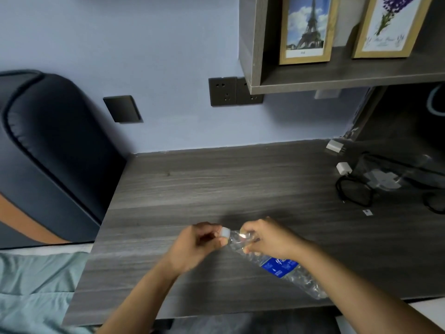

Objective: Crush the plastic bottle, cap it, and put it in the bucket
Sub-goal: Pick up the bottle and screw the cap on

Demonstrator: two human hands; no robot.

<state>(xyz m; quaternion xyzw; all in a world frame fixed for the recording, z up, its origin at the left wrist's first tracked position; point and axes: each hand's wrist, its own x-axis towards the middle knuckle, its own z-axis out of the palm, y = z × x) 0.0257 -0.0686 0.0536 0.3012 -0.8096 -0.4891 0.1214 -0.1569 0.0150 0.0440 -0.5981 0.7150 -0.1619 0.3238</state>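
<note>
A clear, crumpled plastic bottle (279, 266) with a blue label lies slanted above the grey wooden desk (216, 184), its neck pointing left. My right hand (267, 239) grips the bottle just behind the neck. The white cap (225, 232) sits at the bottle's mouth, pinched by the fingers of my left hand (197, 244). The bottle's base reaches toward the desk's front edge, below my right forearm. No bucket is in view.
White chargers (343, 168) and black cables (354, 191) lie at the desk's right, beside a clear plastic bag (395, 174). A dark padded headboard (48, 145) stands left, with pale green bedding (36, 280) below. A shelf with framed pictures (305, 30) hangs above.
</note>
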